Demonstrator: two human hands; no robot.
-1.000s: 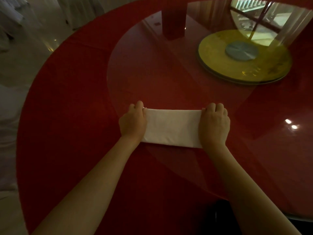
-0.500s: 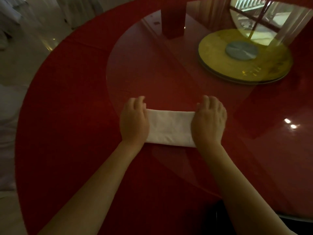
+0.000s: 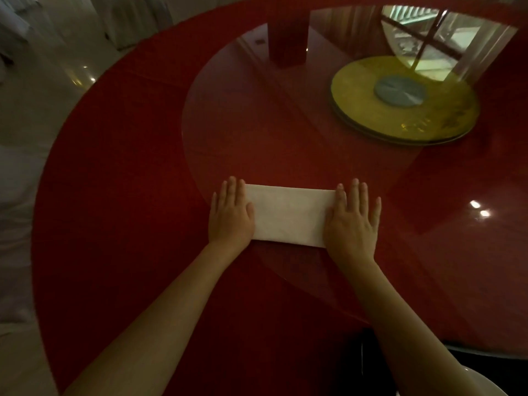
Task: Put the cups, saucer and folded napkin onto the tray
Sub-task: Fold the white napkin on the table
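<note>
My left hand (image 3: 231, 214) and right hand (image 3: 353, 221) lie flat, fingers released and spread, palms pressing the two short ends of the folded napkin (image 3: 290, 215). Nothing gripped. Napkin sits on the red table (image 3: 120, 172), across the near edge of the glass turntable (image 3: 257, 124). No tray, cups or saucer in view.

Risks, my guess: glass is slick, so the napkin could slide or the fold could spring open when I lift my palms. Picking it up by one end would let the layers flop apart. The straddled glass edge may leave it uneven.

Versus half a second ago: fingers were curled over the ends, hands closer together; now flattened, moved outward, more napkin showing.
</note>
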